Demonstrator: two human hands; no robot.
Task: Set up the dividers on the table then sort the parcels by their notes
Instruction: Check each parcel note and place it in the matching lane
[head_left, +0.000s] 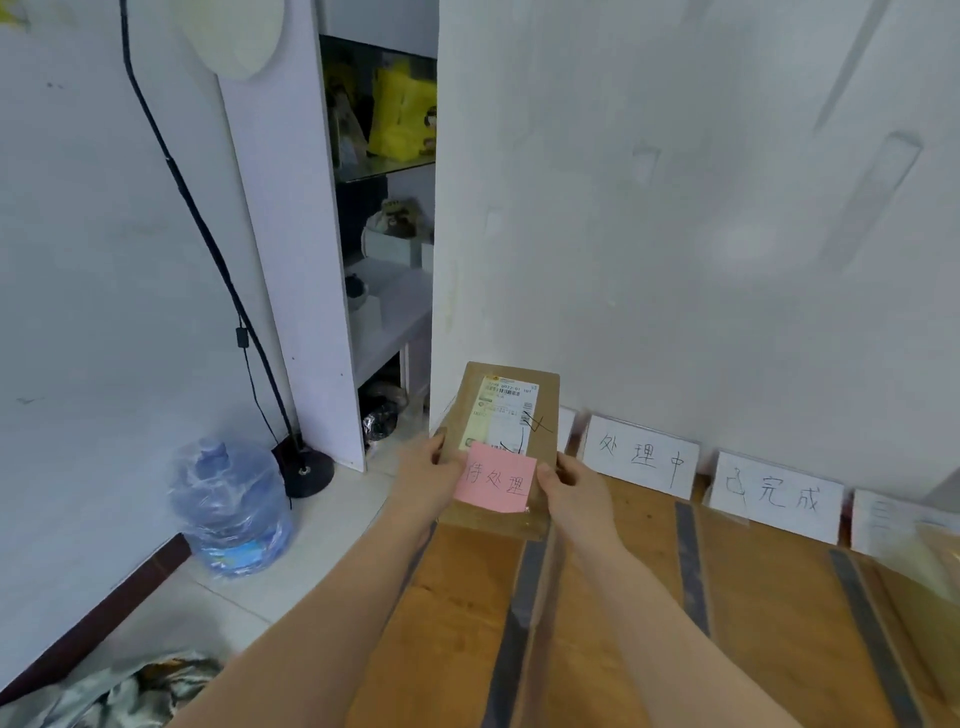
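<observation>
A brown cardboard parcel (506, 447) with a white shipping label and a pink note (495, 484) is held above the table's left end, before white labelled dividers (640, 456).

Brown wooden surface (769, 618) lower right mostly open; white paper divider cards (641, 457) block its far edge along the white wall (675, 208).

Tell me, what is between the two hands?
In the head view, a brown parcel with a pink note sits between the left hand and the right hand; both grip its sides.
</observation>
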